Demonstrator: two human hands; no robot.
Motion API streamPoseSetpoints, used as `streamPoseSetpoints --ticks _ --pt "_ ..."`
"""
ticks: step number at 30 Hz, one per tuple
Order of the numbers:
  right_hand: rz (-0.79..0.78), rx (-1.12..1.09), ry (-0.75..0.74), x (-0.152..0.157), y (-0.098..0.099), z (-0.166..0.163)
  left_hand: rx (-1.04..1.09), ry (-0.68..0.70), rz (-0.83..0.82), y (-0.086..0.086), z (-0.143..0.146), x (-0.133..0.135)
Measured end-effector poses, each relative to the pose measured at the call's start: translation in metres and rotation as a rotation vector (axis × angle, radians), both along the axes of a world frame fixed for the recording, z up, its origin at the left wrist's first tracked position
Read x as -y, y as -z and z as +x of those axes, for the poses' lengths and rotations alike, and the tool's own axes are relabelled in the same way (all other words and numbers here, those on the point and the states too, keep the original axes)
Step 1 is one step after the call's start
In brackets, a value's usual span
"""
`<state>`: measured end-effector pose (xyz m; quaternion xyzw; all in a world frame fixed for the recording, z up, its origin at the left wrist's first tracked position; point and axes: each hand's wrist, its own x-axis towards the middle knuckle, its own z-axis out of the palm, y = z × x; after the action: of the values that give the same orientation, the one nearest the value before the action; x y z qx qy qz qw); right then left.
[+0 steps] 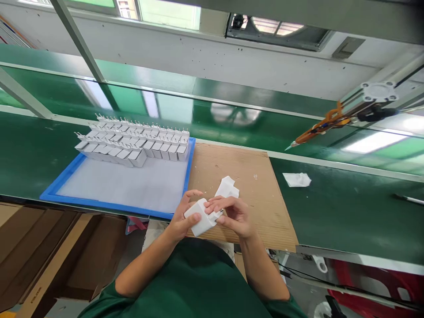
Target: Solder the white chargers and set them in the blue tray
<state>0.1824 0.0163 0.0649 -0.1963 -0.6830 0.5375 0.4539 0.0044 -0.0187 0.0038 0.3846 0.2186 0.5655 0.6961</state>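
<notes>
A white plug-in charger (202, 217) is held between my two hands, tilted, above the near edge of the cardboard sheet. My left hand (184, 216) grips its body, thumb on the near face and fingers behind. At the prong end, my right hand (236, 215) has its fingertips and thumb closed on the charger; the prongs are partly hidden by those fingers. Just beyond lies a crumpled white tissue (228, 187) on the cardboard (255, 176). To the left, a blue-rimmed tray (112, 204) carries rows of similar white chargers (132, 143), prongs up.
An orange-brown dispensing nozzle on a metal cylinder (318, 131) hangs at the right over the green bench (347, 198). Another white tissue (297, 179) and a thin pen-like tool (409, 198) lie there. Cardboard boxes (49, 247) stand below left, with a red stool (374, 282) below right.
</notes>
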Motion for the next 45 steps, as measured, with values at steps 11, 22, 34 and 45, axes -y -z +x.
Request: streamPoseSetpoints --ticks 11,22,34,45 --pt "-0.211 0.258 0.195 -0.009 0.038 -0.041 -0.982 -0.780 0.294 0.009 -0.072 -0.012" --pt "-0.310 0.652 0.143 -0.043 0.041 -0.135 -1.627 -0.786 0.134 0.020 -0.098 -0.027" --pt "-0.229 0.646 0.239 -0.072 0.061 -0.175 -1.468 -0.618 0.224 0.020 -0.137 -0.025" --pt "-0.123 0.532 0.415 -0.127 0.076 -0.227 -1.053 -0.720 0.050 0.033 -0.145 -0.085"
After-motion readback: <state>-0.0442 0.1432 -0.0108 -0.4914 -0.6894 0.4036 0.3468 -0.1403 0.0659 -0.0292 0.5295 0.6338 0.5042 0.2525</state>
